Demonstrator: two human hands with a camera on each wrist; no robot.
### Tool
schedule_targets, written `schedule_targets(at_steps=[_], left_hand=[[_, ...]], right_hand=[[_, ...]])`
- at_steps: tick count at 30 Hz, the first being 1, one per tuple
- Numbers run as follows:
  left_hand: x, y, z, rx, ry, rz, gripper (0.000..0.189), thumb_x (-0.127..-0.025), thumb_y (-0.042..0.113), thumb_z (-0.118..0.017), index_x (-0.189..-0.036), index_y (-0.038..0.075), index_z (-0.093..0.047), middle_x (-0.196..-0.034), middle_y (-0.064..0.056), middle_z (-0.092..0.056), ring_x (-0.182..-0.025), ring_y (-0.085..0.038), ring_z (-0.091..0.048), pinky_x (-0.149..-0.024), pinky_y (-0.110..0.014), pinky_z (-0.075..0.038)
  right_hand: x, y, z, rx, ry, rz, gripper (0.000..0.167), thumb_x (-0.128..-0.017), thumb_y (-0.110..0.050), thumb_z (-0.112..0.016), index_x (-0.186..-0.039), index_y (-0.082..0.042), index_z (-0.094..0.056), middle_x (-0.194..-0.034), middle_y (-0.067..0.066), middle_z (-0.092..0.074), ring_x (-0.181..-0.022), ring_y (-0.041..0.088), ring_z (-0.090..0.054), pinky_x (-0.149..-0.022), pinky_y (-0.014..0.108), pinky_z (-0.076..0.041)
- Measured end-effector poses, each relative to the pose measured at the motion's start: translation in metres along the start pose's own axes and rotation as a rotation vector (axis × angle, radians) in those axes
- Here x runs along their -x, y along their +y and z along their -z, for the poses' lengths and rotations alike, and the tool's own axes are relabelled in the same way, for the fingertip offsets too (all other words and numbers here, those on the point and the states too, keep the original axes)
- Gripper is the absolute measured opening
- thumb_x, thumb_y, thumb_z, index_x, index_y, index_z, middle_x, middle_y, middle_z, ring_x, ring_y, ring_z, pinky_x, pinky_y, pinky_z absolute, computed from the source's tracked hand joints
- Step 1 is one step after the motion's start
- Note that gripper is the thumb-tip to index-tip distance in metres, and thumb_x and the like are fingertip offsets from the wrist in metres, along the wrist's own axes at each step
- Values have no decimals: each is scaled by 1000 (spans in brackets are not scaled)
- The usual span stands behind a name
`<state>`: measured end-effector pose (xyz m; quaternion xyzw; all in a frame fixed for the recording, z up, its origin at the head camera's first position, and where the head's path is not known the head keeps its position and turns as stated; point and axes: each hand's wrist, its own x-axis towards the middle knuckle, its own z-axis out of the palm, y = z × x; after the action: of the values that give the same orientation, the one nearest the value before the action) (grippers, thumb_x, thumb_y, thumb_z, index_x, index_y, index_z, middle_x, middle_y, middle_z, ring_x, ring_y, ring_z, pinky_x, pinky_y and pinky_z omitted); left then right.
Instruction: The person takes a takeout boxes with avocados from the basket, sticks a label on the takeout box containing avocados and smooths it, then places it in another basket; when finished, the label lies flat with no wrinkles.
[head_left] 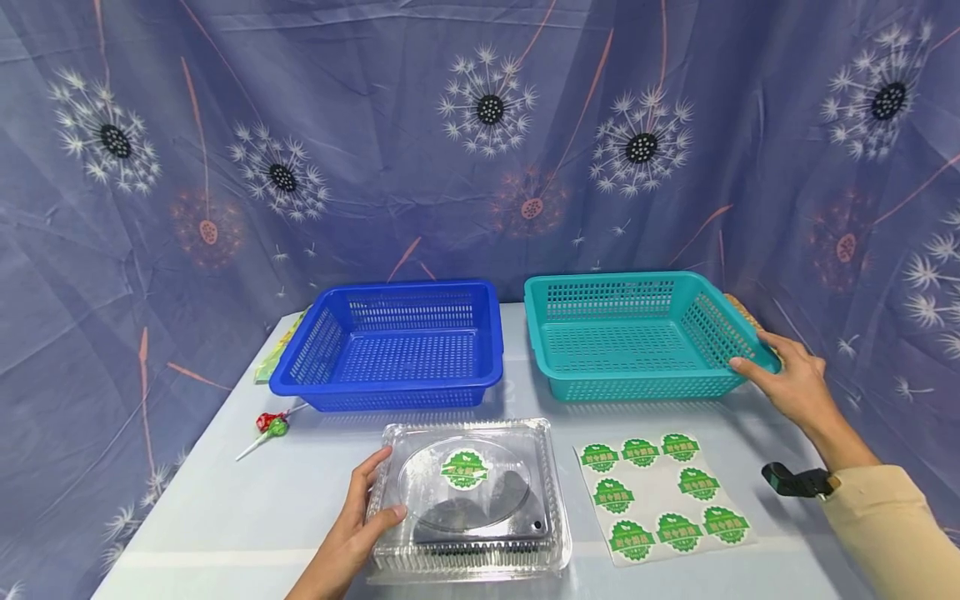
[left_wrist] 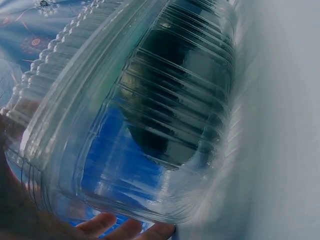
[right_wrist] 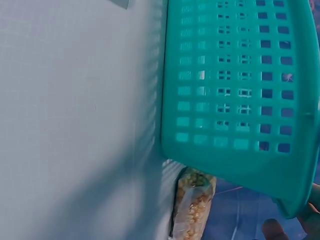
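L hand near, thumb apart from fingers; R hand farther fwd, arm out, thumb ditto.

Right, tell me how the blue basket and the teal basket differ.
The blue basket is deep blue; the teal basket is green-blue. In the head view, the blue one sits left, the teal one right. The right hand grips the teal one's corner, while no hand touches the blue one. Both are rectangular, with perforated walls and bases.
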<state>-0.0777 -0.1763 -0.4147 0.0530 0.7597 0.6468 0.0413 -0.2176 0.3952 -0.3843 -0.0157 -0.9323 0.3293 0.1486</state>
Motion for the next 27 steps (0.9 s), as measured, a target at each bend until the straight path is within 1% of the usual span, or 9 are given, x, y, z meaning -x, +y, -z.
schedule_targets(at_steps=[5,7,10,13,17,19,22,25,27], left_hand=[[-1,1,0,-7,-13,5,70,-88,13,-57,-145,28,-20,-145,-24,-19,-132,-41,-25,-99,-55,-34],[-1,0,1,0,-22,7,70,-89,13,-57,-146,27,-19,-149,-25,-13,-137,-43,-17,-102,-64,-27],[0,0,1,4,-31,3,71,-89,14,-57,-146,27,-18,-153,-25,-3,-141,-47,-3,-103,-73,-13],[1,1,0,8,-21,-19,71,-88,13,-58,-146,26,-19,-155,-25,3,-141,-49,6,-101,-76,-5],[3,4,-4,-16,15,-65,72,-86,9,-60,-146,24,-22,-151,-24,-15,-137,-41,-20,-105,-62,-25],[4,6,-6,-12,25,-54,73,-85,8,-60,-146,24,-23,-145,-21,-26,-129,-28,-35,-103,-44,-35],[5,10,-9,-7,30,-42,73,-86,7,-60,-146,25,-23,-142,-18,-30,-119,-9,-43,-96,-22,-39],[6,12,-11,-44,40,-38,73,-86,9,-60,-146,26,-23,-143,-16,-30,-119,-6,-45,-95,-19,-39],[6,13,-12,-71,37,-52,71,-87,10,-59,-146,26,-23,-147,-17,-26,-128,-17,-39,-104,-34,-37]], right_hand=[[-2,9,-2,4,-52,-50,81,-92,-46,-52,-152,-9,-11,-150,37,-9,-124,66,-10,-83,70,-21],[-2,12,-3,1,-56,-52,81,-92,-46,-51,-152,-10,-9,-151,36,-7,-127,66,-9,-87,73,-20],[-3,15,-6,-18,-60,-37,81,-93,-45,-50,-152,-9,-7,-153,32,-5,-133,63,-1,-100,75,-5],[-4,17,-8,-38,-64,-18,81,-94,-43,-49,-152,-7,-6,-154,30,-3,-135,60,5,-104,71,12],[-5,19,-9,-37,-65,-21,81,-94,-44,-48,-152,-7,-5,-155,28,-1,-135,61,6,-104,70,13],[-5,19,-10,-36,-63,-23,81,-94,-44,-48,-152,-7,-5,-156,27,-1,-135,61,5,-104,71,12],[-5,20,-10,-36,-60,-22,81,-94,-44,-48,-152,-7,-5,-156,27,0,-135,61,4,-103,72,11],[-4,20,-10,-35,-52,-13,81,-94,-44,-48,-152,-7,-5,-156,27,-1,-135,61,3,-102,73,10],[-4,20,-10,-34,-45,-6,80,-94,-43,-49,-152,-6,-6,-156,28,-2,-135,60,1,-102,73,7]])
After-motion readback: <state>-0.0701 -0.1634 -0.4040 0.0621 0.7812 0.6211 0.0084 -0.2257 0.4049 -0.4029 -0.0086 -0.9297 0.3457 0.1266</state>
